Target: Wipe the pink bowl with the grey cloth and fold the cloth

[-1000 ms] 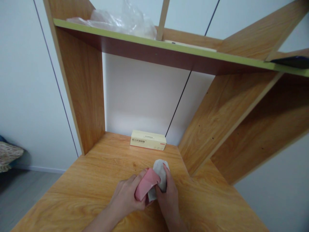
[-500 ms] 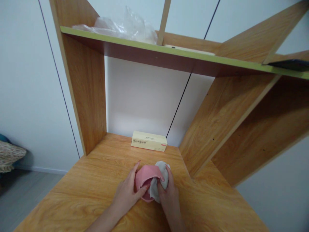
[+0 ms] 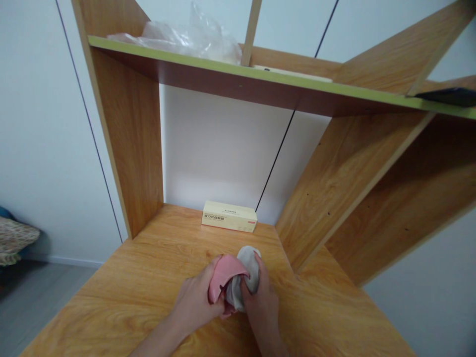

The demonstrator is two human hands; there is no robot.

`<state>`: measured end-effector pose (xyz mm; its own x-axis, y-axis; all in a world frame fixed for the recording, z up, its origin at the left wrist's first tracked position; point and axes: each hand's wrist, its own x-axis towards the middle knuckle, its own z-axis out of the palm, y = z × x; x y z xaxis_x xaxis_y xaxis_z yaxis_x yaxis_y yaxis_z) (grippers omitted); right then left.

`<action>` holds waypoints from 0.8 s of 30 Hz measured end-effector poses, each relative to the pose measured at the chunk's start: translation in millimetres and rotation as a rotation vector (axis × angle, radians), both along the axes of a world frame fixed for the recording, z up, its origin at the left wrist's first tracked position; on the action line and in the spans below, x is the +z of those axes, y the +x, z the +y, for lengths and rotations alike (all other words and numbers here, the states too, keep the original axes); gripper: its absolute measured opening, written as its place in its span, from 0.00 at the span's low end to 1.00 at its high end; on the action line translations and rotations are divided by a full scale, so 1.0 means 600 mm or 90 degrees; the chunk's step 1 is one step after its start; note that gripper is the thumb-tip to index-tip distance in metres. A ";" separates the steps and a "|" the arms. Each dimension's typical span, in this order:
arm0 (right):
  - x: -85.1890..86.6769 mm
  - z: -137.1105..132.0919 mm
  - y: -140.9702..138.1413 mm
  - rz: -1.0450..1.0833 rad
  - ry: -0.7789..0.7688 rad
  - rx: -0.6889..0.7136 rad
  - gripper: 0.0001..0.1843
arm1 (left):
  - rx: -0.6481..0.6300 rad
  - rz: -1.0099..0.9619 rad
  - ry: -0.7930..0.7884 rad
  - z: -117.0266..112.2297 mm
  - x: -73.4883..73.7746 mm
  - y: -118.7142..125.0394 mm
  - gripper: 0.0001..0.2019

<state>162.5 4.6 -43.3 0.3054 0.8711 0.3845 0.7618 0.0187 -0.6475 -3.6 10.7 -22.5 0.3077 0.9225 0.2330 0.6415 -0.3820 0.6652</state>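
Observation:
A hollow pink bowl-like thing [image 3: 225, 273] is held tilted above the wooden desk, its notched opening facing me and to the right. My left hand [image 3: 199, 297] grips it from the left, with the thumb at the lower edge of the opening. My right hand [image 3: 262, 302] is closed on a light grey cloth [image 3: 248, 263], thumb in front and fingers behind. Part of the cloth lies inside the pink thing's opening, and the rest bulges up beside its right rim. What else may be inside is hidden.
A pale yellow carton [image 3: 228, 216] with dark print stands at the back of the desk [image 3: 148, 277]. Wooden side panels rise left and right. Overhead, a shelf [image 3: 238, 69] carries a clear plastic bag [image 3: 193, 39] and a dark flat object [image 3: 448, 96].
The pink thing has turned and tipped in my left hand, and its opening looks narrower. My left thumb has dropped lower, and the cloth has shifted slightly against the rim.

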 end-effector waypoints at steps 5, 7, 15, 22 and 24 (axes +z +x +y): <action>-0.008 0.001 -0.001 0.004 0.073 0.056 0.28 | -0.014 0.020 -0.012 -0.004 0.007 -0.005 0.34; -0.011 0.003 -0.003 0.035 0.035 0.078 0.31 | -0.012 0.016 0.003 -0.003 0.006 -0.007 0.33; -0.020 0.015 -0.014 0.099 0.022 0.150 0.38 | 0.029 0.009 0.014 0.003 0.006 -0.010 0.30; -0.010 -0.002 0.002 -0.049 0.071 0.068 0.33 | -0.050 0.067 -0.019 -0.005 0.019 -0.007 0.35; -0.006 -0.004 0.004 -0.073 0.092 0.077 0.32 | -0.065 0.066 -0.018 -0.006 0.019 -0.007 0.35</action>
<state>165.0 1.9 -46.6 0.1491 0.8321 0.5342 0.8168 0.2008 -0.5408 -7.7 7.2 -11.1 0.4208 0.8913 0.1689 0.6662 -0.4301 0.6093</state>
